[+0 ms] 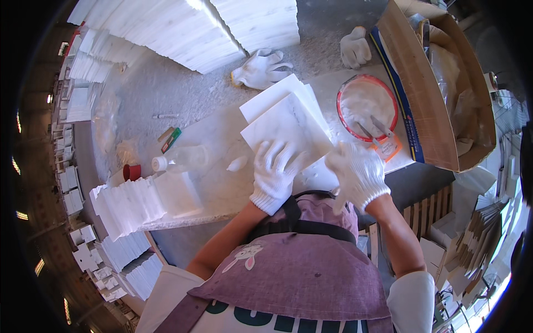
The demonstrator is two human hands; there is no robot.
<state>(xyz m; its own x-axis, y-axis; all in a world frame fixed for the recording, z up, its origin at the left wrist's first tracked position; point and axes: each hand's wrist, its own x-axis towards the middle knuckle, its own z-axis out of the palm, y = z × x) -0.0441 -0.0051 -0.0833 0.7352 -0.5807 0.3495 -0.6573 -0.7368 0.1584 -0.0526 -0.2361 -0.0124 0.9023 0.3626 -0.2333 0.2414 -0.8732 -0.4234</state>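
A square white marble tile (291,125) with grey veins lies askew on other white tiles (261,104) in front of me. My left hand (275,172), in a white knit glove, rests on its near left part with the fingers spread over the surface. At the tile's right corner is my right hand (355,173), also gloved, its fingers bent inward; what they hold, if anything, is hidden. Beyond that hand stands a round red-rimmed tub (366,105) with whitish material in it. Two scraper-like blades (380,126) lie at its near edge, beside an orange label or packet (390,147).
Stacked white slabs (166,33) stand at the back, and more tiles (133,205) at the left. A clear bottle (189,158), red cup (131,172) and green-handled tool (171,140) lie left. Loose gloves (260,69) lie behind. An open cardboard box (427,83) borders the right.
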